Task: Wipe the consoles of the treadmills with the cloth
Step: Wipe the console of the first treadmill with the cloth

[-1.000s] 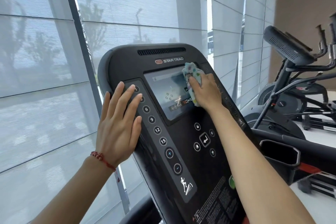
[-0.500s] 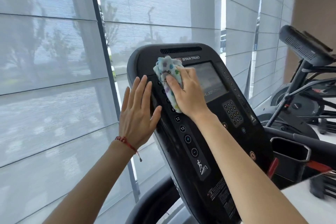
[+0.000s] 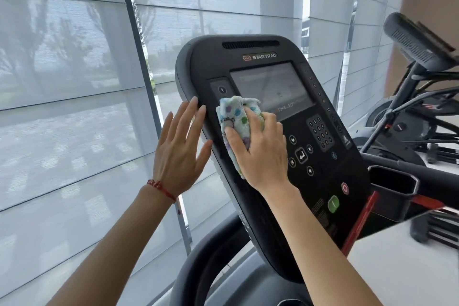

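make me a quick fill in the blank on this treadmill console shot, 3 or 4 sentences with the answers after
1. The right hand presses a spotted ____ against the console.
2. The left hand rests with straight fingers on the console's ____ edge.
3. A red ____ circles the left wrist.
4. The round button above the cloth shows the number ____.

Missing words: cloth; left; bracelet; 1

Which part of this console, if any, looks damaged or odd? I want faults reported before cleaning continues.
Nothing stands out. The console looks intact, its screen lit; the right hand grips the cloth against it, the left hand steadying its edge.
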A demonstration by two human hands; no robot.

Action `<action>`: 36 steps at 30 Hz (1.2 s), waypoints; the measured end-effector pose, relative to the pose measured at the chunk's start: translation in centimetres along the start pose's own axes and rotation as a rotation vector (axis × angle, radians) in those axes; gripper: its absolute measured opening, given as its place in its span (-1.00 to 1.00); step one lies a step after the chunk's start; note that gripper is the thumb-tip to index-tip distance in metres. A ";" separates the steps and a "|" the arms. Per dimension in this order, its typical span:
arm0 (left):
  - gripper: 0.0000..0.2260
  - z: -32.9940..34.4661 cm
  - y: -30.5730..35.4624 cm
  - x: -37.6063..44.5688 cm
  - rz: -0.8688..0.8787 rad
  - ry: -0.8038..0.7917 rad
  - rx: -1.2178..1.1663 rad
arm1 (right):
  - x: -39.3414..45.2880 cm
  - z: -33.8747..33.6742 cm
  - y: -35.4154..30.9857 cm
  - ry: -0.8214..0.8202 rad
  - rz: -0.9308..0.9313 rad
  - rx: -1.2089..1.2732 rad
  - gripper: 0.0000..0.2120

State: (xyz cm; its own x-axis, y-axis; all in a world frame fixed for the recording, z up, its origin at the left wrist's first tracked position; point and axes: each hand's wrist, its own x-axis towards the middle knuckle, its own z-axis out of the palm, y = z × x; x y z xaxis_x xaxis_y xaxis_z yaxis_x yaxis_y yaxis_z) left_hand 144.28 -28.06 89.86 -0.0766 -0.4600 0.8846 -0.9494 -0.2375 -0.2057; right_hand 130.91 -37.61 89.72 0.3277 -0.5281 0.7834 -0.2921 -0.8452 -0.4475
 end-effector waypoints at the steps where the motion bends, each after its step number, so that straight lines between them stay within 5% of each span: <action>1: -0.53 0.0 0.1 -0.1 0.007 -0.004 0.000 | -0.9 -0.1 0.1 0.004 0.013 -0.009 -0.37; 11: -0.58 -0.3 3.4 0.0 0.162 -0.052 0.013 | -7.7 -1.2 3.0 0.032 0.107 -0.011 -0.35; 17: -0.57 0.6 5.9 -0.8 0.236 -0.133 0.089 | -2.9 -1.7 7.1 -0.020 0.194 0.003 -0.32; 22: -0.56 0.8 6.1 -1.0 0.246 -0.188 0.154 | 2.1 -1.8 12.0 -0.074 0.323 -0.003 -0.48; 31: -0.57 0.5 6.0 -0.9 0.277 -0.175 0.177 | -6.2 -1.6 7.2 -0.002 0.032 -0.017 -0.43; 36: -0.58 0.6 5.9 -0.9 0.297 -0.157 0.184 | -3.0 -1.5 10.3 -0.001 0.081 0.030 -0.40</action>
State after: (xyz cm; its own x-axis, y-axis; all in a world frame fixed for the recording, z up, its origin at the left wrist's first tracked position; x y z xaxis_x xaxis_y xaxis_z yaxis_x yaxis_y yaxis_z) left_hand 138.95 -29.54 87.57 -0.2789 -0.6541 0.7031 -0.8212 -0.2171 -0.5277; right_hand 125.59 -44.67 83.39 0.3047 -0.5947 0.7440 -0.2907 -0.8019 -0.5219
